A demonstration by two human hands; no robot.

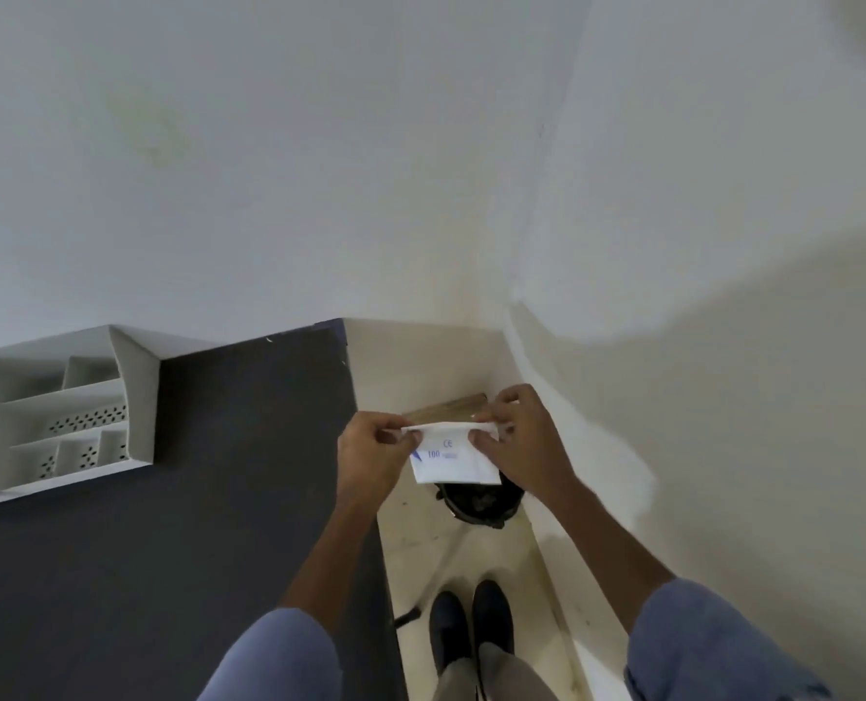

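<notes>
1. Left hand (370, 447) is pinching the top left corner of the packet (458, 462), with thumb and fingers (413, 436) curling tight on the edge.
2. Right hand (522, 442) is pinching the top right corner the same way, thumb in front and the other fingers behind the folded top edge.
3. The packet is hanging flat between both hands, in the air and touching nothing else. It is white and showing blue print, "CE" and "100"; the rest is too small to read.
4. The packet is sitting right above the bin (476, 503), its lower edge overlapping the bin's far rim in this view.
5. The bin is standing on the floor (420, 376), between the table (193, 498) and the wall (673, 346). It is black and round and looks to be carrying a dark liner. Something dark is lying inside; I cannot tell what.
6. A brown strip (451, 409) is showing just behind the packet's top edge, possibly cardboard.
7. An organizer (137, 387) is sitting on the table's far left, well apart from the hands. It is white, with several open compartments, some showing perforated bottoms.
8. Shoes (471, 624) are standing on the floor near the bin, beside the table edge.
</notes>
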